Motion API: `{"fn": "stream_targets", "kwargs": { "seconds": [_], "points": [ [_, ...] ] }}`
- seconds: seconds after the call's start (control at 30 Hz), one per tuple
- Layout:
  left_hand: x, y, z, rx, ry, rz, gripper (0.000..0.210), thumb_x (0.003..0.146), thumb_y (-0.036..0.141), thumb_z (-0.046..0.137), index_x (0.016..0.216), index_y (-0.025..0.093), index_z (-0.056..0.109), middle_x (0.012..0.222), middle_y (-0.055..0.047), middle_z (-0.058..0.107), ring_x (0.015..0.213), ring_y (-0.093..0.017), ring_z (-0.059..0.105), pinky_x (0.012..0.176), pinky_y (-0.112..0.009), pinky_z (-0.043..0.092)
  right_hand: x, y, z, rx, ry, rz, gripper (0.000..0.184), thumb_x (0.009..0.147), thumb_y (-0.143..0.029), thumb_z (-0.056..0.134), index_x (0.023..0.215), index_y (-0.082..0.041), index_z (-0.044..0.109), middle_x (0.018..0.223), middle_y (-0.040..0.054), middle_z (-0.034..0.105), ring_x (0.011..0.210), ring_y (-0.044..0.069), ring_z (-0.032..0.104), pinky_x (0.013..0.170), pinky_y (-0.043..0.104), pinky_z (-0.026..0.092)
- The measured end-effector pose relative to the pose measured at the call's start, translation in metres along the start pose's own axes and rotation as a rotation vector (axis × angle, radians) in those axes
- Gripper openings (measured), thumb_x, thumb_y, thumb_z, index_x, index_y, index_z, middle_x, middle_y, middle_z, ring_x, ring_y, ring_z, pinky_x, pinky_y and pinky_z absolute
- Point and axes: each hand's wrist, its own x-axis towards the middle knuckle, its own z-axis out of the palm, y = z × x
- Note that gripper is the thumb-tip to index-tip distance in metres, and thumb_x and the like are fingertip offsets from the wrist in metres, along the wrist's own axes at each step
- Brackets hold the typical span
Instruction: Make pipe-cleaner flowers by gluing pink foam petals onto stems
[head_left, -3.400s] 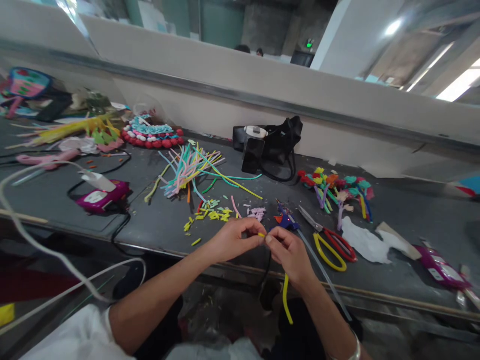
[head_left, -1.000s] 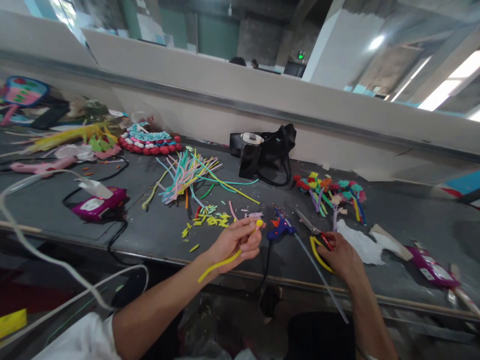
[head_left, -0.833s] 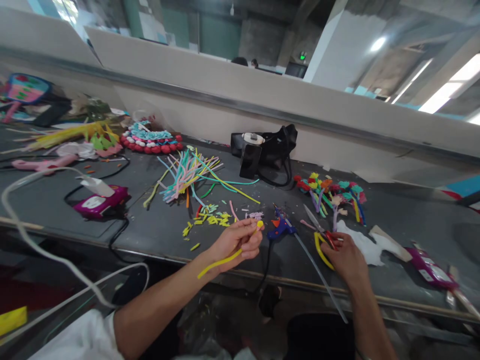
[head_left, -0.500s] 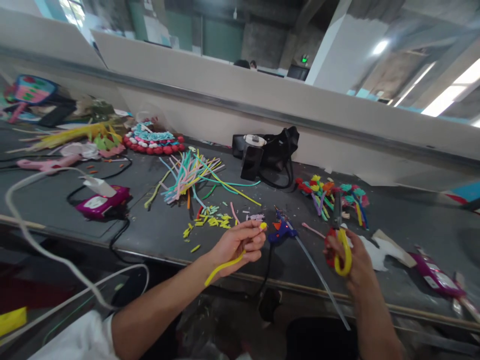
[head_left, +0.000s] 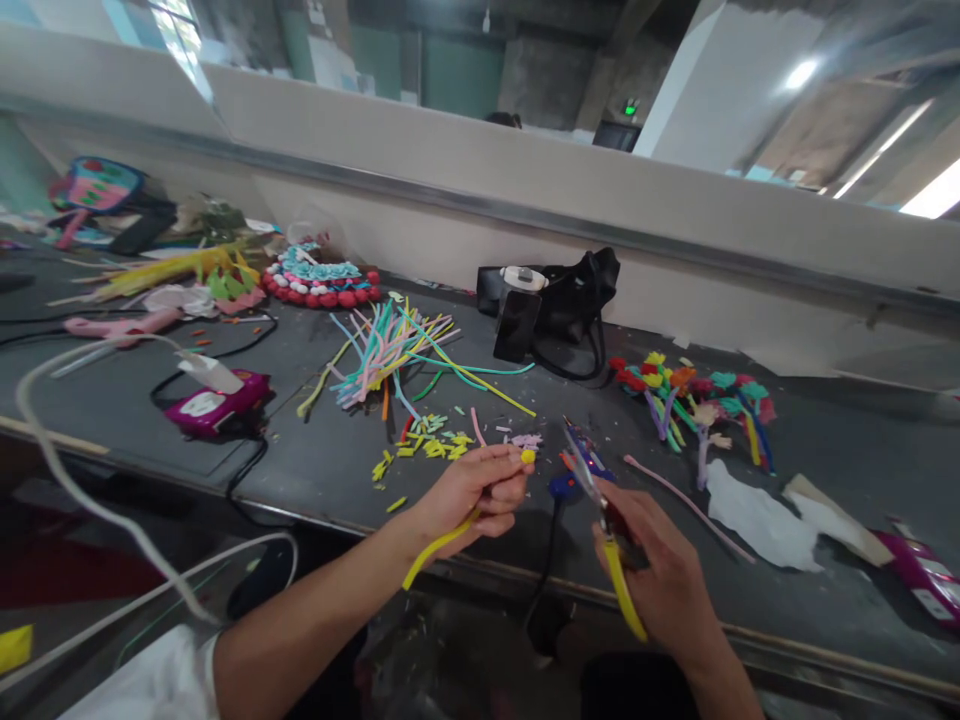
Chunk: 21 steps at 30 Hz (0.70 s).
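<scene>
Left hand [head_left: 480, 492]: is clamped on the yellow strip [head_left: 439, 547], with its round tip [head_left: 528, 456] at the fingertips.
Strip's tail: hangs below this grip, toward the wrist.
Right hand [head_left: 661, 572]: is wrapped on the scissors [head_left: 616, 572].
Blades [head_left: 583, 463]: slant up-left from right hand, across the glue gun [head_left: 562, 487].
Tip from blades: left, near, not touching.

Dim, greyish light lies over the dark counter [head_left: 315, 480], dropping to near black beneath its front edge. A ceiling lamp [head_left: 802, 73] glares at upper right, a white patch [head_left: 936, 195] burns out below it, and a window [head_left: 178, 35] is overexposed at upper left. Wide-angle stretching skews the margins; fine detail is soft, even on the scissors [head_left: 615, 572]
</scene>
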Motion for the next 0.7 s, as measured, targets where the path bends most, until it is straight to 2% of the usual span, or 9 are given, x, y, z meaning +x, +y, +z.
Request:
{"fn": "stream_targets", "kwargs": {
  "seconds": [0.13,0.43,0.7],
  "points": [
    [-0.0041,0.0002,-0.0004,-0.01,-0.003,0.019,0.012,0.091,0.026,0.057,0.084,0.018,0.051,0.056,0.01,0.017,0.048,-0.006,0.006,0.036,-0.013,0.012,-0.0034,-0.0061,0.0065,-0.061,-0.071,-0.003,0.06,0.079,-0.01,0.053,0.137,-0.029,0.049,0.109,0.0072,0.059,0.101,0.022,0.06,0.086,0.035,0.052],
    [-0.0083,0.0007,0.0034,0.066,0.07,0.022,0.014,0.086,0.03,0.064,0.087,0.019,0.054,0.053,0.011,0.018,0.046,-0.006,0.007,0.035,-0.013,0.012,-0.0045,-0.0064,0.0098,-0.153,-0.044,-0.013,0.061,0.076,-0.012,0.056,0.135,-0.028,0.051,0.099,0.0063,0.056,0.093,0.023,0.06,0.082,0.036,0.052],
    [-0.0087,-0.0007,0.0002,0.152,0.056,0.036,0.018,0.085,0.033,0.065,0.085,0.018,0.054,0.051,0.012,0.02,0.043,-0.004,0.008,0.035,-0.015,0.012,-0.0039,-0.0075,0.0071,-0.065,-0.111,-0.001,0.061,0.077,-0.011,0.056,0.135,-0.029,0.051,0.103,0.0056,0.057,0.094,0.021,0.061,0.082,0.034,0.052]
  ]
}}
